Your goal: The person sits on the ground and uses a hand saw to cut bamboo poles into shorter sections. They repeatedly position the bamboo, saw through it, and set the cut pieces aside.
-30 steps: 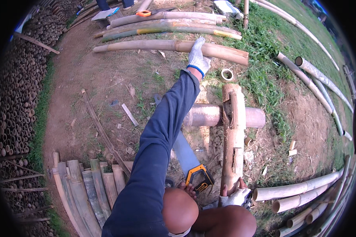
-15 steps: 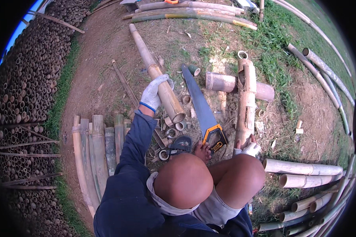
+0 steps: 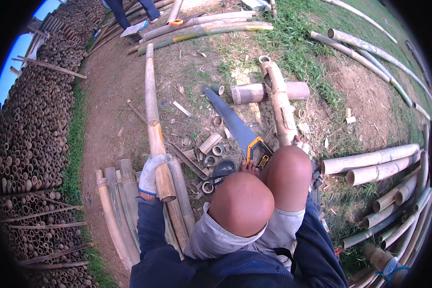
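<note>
My left hand [image 3: 151,174], in a whitish glove with a blue cuff, grips a long bamboo pole [image 3: 152,105] near its close, cut end. The pole points away from me, above other bamboo lengths [image 3: 125,180] on the left. Beyond my right knee, my right hand [image 3: 300,142] is mostly hidden; only a little shows beside the near end of a notched bamboo piece [image 3: 279,103]. That piece rests across a thick, short bamboo log [image 3: 247,94]. A handsaw [image 3: 235,122] with a black and yellow handle lies between the poles, by my bare toes.
Bamboo offcuts [image 3: 218,150] and a dark sandal [image 3: 224,168] lie near my foot. Stacked bamboo ends [image 3: 29,144] fill the far left. More poles lie right [image 3: 369,161] and ahead [image 3: 201,31]. Another person's legs [image 3: 120,14] show at the top left.
My left hand has drawn the bamboo pole left and toward me, over the bamboo lengths there. The view has shifted, bringing another person's legs in at the top.
</note>
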{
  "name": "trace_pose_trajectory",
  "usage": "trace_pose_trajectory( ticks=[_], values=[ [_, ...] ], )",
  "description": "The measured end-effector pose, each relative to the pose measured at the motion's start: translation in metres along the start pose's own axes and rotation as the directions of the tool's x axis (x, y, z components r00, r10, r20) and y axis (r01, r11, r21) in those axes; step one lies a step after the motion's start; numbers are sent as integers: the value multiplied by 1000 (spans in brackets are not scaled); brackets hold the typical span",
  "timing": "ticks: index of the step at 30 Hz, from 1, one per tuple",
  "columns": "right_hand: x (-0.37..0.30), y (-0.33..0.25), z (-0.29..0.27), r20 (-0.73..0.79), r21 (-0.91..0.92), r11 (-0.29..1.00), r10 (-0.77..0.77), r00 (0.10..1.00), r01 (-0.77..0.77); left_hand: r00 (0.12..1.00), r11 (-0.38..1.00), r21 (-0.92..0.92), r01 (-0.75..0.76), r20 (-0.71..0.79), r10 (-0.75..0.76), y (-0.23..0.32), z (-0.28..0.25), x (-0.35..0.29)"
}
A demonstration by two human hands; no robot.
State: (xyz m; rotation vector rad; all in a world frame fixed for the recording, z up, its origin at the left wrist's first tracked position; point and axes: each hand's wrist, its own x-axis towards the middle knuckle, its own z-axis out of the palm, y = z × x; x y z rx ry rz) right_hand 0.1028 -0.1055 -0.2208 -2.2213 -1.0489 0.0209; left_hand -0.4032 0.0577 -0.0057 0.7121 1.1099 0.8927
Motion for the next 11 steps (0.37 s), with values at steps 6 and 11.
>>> trace_pose_trajectory(
  ticks=[6, 11],
  values=[
    [1, -5, 19, 99, -3, 994, 110, 989, -111, 975, 962, 260, -85, 219, 27, 31, 26, -46],
    [-5, -6, 23, 162, -103, 981, 177, 971, -162, 925, 681, 661, -314, 376, 61, 31, 40, -2]
  ],
)
